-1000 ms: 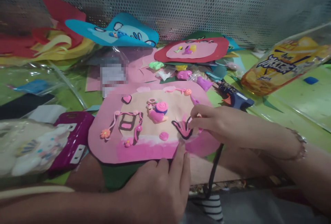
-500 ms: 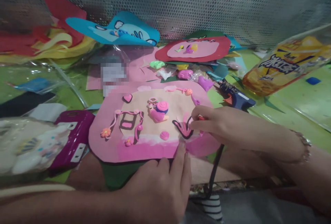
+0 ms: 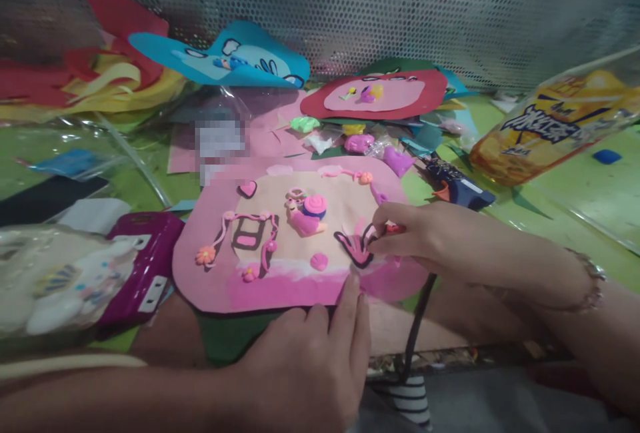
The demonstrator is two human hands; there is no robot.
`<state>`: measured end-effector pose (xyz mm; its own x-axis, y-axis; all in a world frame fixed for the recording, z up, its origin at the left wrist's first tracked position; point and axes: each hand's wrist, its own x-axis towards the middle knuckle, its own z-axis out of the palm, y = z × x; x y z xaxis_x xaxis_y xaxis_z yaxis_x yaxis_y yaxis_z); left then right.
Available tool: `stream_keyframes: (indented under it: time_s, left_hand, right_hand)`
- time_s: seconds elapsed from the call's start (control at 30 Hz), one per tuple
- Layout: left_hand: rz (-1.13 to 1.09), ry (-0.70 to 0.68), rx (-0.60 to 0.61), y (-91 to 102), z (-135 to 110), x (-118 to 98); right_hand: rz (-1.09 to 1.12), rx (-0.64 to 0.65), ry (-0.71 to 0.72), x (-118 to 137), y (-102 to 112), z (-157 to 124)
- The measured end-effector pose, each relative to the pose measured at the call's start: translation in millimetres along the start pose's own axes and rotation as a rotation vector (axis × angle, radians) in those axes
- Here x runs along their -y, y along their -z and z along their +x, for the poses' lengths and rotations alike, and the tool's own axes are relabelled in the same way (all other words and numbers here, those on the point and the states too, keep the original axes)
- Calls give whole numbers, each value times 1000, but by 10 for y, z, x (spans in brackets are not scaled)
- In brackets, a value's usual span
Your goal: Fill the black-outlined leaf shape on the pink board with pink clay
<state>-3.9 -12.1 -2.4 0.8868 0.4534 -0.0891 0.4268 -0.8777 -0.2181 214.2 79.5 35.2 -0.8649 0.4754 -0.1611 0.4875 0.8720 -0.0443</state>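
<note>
A pink foam craft board with a beige panel lies in front of me. On it sit a clay snail, a small heart, flowers and a black-edged pink grass shape. My right hand rests on the board's right side, fingers pinched on a small pink clay piece at the grass shape. My left hand lies below the board, its fingers extended and pressing the board's lower edge.
A blue glue gun lies right of the board, its black cord running down toward me. Clay lumps, a red foam board, blue foam, a magenta box and a yellow snack bag crowd the green table. Perforated metal stands behind.
My right hand has shifted slightly right and its fingertips have closed tighter at the grass shape. My left hand stays pressed on the board's edge.
</note>
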Motion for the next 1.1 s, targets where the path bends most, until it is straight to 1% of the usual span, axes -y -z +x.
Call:
stream_keyframes:
  time_s: [0.27, 0.53, 0.63, 0.8, 0.87, 0.93, 1.1]
  left_hand:
    - [-39, 6, 19, 50, 1, 31]
    - [-76, 32, -3, 17, -3, 9]
    - [-46, 38, -18, 3, -3, -2]
    - [-97, 25, -1, 20, -4, 18]
    - [-93, 15, 8, 29, -5, 27]
    - [-79, 3, 12, 30, -7, 30]
    - [-55, 11, 2, 18, -5, 17]
  right_hand:
    - [89, -20, 2, -10, -9, 1]
    - [39, 35, 18, 12, 9, -10]
    - [65, -27, 19, -5, 17, -16]
    - [288, -214, -11, -57, -1, -7]
    - [366, -229, -23, -71, -21, 8]
    - [400, -230, -34, -78, -44, 26]
    - [373, -246, -54, -73, -86, 61]
